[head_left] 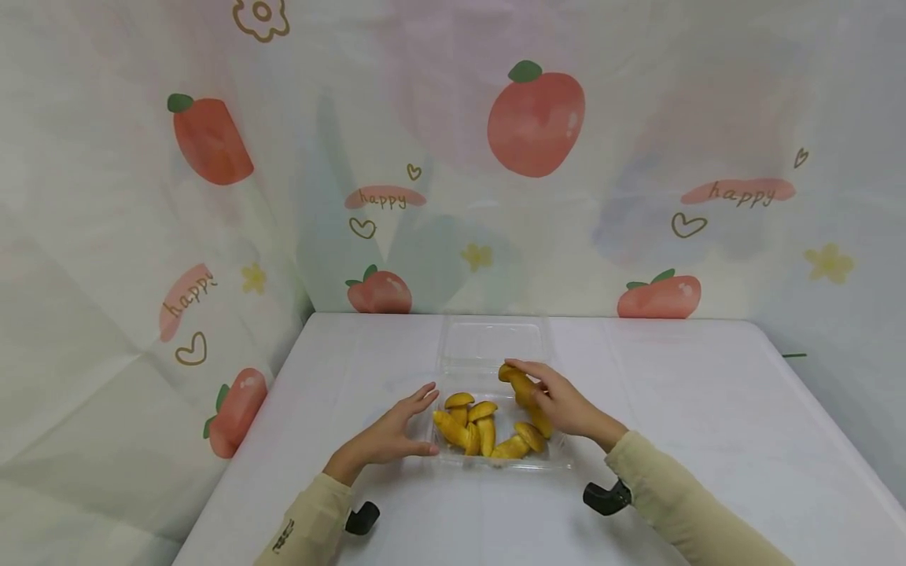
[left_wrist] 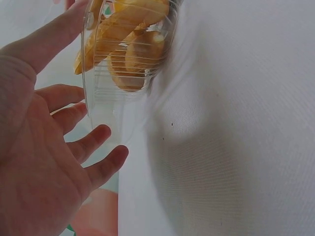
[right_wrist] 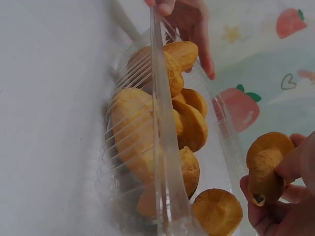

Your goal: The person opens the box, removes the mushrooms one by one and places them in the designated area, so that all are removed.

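Currently, the right hand [head_left: 566,405] pinches a yellow, round-capped, thick-stemmed mushroom [head_left: 521,383] between thumb and fingers. Below those fingers sits a clear, ribbed plastic box [head_left: 524,464] with more yellow mushrooms [head_left: 486,431] inside, its transparent lid [head_left: 494,346] lying beyond the fingertips. The left hand [head_left: 385,432] spreads its fingers at the box's left end; whether they touch it, I cannot tell.

Golden-yellow, those stout-stemmed mushrooms [head_left: 486,431] look bright from here against the ribbed, colourless clear plastic box [right_wrist: 165,142] and the plain white cloth-covered table [head_left: 658,385]. The pale fabric backdrop [head_left: 439,71] washes from cream into lilac and mint, printed with red green-leafed fruits [head_left: 535,124] and yellow flowers [head_left: 830,263]; the long cloth sleeves [head_left: 694,495] are beige.
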### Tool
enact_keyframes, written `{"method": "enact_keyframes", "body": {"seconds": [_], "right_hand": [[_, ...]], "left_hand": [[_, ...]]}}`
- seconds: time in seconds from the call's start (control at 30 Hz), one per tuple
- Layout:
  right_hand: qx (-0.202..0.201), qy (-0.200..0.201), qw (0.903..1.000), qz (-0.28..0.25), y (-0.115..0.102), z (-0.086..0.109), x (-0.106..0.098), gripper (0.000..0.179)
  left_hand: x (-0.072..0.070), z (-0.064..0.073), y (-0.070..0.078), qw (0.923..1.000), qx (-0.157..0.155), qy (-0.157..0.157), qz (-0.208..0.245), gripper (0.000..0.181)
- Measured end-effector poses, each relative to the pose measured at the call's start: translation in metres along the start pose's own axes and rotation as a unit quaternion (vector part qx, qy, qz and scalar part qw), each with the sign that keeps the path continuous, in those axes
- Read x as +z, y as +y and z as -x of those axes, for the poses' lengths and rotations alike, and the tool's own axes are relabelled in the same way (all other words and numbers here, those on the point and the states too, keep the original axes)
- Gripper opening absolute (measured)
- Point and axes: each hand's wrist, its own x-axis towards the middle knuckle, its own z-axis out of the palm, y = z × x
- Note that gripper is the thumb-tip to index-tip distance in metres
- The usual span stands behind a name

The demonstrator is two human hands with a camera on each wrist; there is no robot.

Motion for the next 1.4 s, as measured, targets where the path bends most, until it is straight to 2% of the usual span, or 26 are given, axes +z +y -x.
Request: {"method": "enact_keyframes", "body": {"seconds": [0.2, 0.3, 0.5, 0.7, 0.83, 1.03, 1.17, 1.4], "right_hand": [[0.016, -0.01, 0.9978, -0.063, 0.0, 0.002, -0.004, 0.051], [0.018, -0.01, 0.9968, -0.077, 0.001, 0.002, -0.006, 0.056], [0.023, 0.016, 0.9983, -0.052, 0.002, 0.002, -0.007, 0.064], [0.045, 0.03, 0.9981, -0.029, 0.001, 0.002, -0.008, 0.063], [0.045, 0.04, 0.998, -0.02, 0.001, 0.002, -0.01, 0.064], [0.059, 0.041, 0.9968, -0.036, 0.0, 0.006, -0.015, 0.055], [0.071, 0.048, 0.9961, -0.023, -0.002, 0.01, -0.019, 0.05], [0.054, 0.092, 0.994, -0.022, 0.003, 0.016, -0.028, 0.046]], "left_hand": [[0.0, 0.0, 0.001, 1.0, -0.001, -0.001, -0.005, 0.093], [-0.001, 0.0, 0.002, 1.0, -0.006, -0.001, -0.004, 0.093], [-0.002, 0.001, 0.002, 0.9999, -0.011, 0.0, -0.009, 0.093], [-0.002, 0.0, 0.001, 0.9999, -0.015, 0.001, -0.006, 0.093], [-0.001, -0.001, 0.0, 0.9999, -0.011, -0.001, -0.004, 0.094], [-0.001, -0.001, 0.0, 0.9999, -0.013, -0.003, -0.005, 0.093], [-0.001, -0.001, 0.0, 0.9999, -0.015, -0.004, -0.006, 0.093], [-0.001, 0.0, 0.0, 0.9999, -0.007, -0.004, -0.009, 0.094]]}}
